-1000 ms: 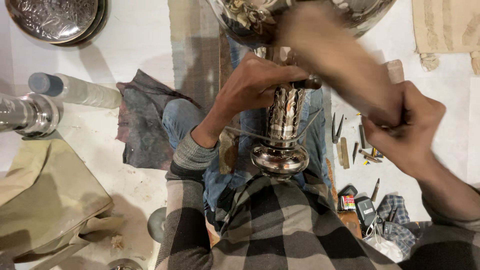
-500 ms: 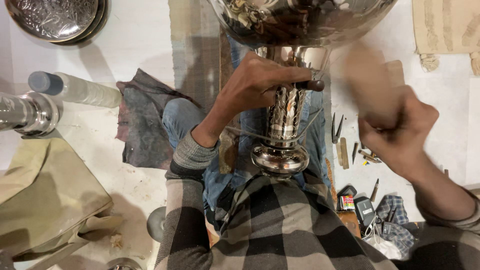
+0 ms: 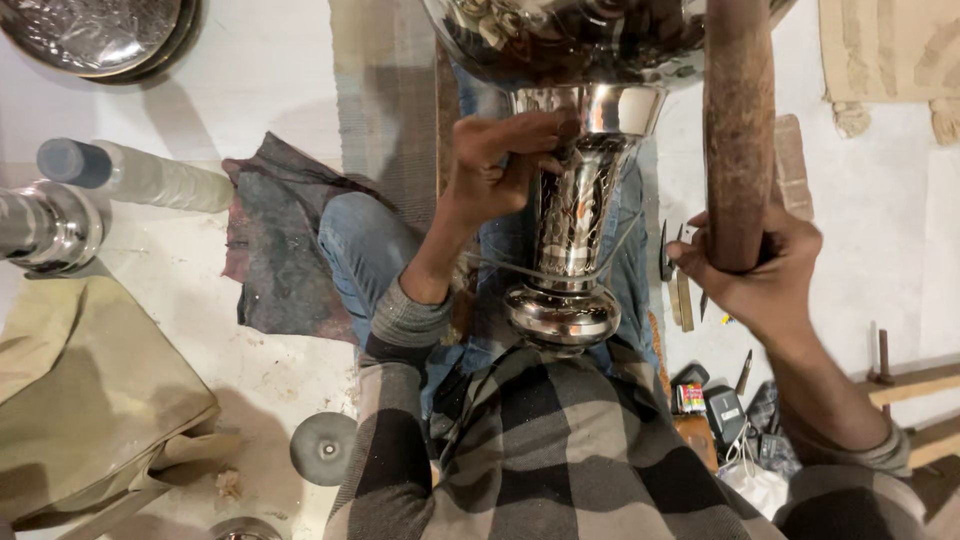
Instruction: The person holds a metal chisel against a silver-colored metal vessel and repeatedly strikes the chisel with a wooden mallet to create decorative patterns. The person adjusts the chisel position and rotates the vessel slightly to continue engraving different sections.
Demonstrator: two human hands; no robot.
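Down on the lap: big shiny metal vase [image 3: 575, 230] lying across the person's jeans, foot end pointing at the checked shirt, wide bowl end running off the top of the shot.

Left hand [image 3: 495, 165]: wrapped round the narrow engraved neck of the vase just under the bowl, fingers [image 3: 530, 125] curled tight and clamped on it. Looks like something small is pinched at the fingertips, but honestly can't tell what.

Right hand [image 3: 760, 270]: closed in a fist round the lower end of a thick brown wooden mallet [image 3: 738, 120], which stands pretty much upright just beside the vase, its top level with the bowl. Can't tell if it's touching the metal.

Vase foot: rounded polished base [image 3: 562, 315] sits right against the person's belly.

Floor, right side: a few slim hand tools [image 3: 680, 285] lying near the right wrist.

Floor, left side: dark crumpled cloth [image 3: 280, 250] just beside the knee, a pale cylinder with a dark cap [image 3: 130, 172], another shiny metal piece [image 3: 45, 225] at the edge.

Top left corner: round embossed metal tray [image 3: 95, 35], well apart from both hands.
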